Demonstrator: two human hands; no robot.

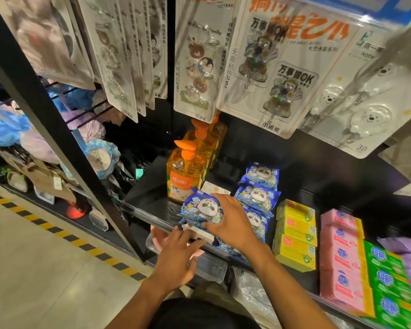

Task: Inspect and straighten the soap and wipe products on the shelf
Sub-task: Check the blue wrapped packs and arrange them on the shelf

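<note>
**While one wipe pack sits crooked, two hands work on it**

Because the front panda wipe pack [198,210] sits a bit turned at the front of the shelf [150,186], just in front of the orange soap bottle [183,176], the step now looks like straightening it.

The right hand [233,224] lies on top of the pack. Its fingers [220,200] are long and flat, a little spread, and they press on the wrapper. The thumb lies along the near edge of the pack; I cannot tell if it hooks under.

The left hand [176,260] reaches to the shelf's front edge. Its fingers [188,241] are straight too. The tips touch the white tag strip [199,233] there, and the hand holds nothing.

Next, the pack needs a small turn and a push so it lines up with the other panda packs [259,176] just beside it. A soft push seems best, as the pack looks squishy and sits near the edge.

Further right are yellow boxes [294,233], then pink soap packs [342,257] and green soap packs [389,281] in rows. Hook cards [271,67] hang above.
</note>
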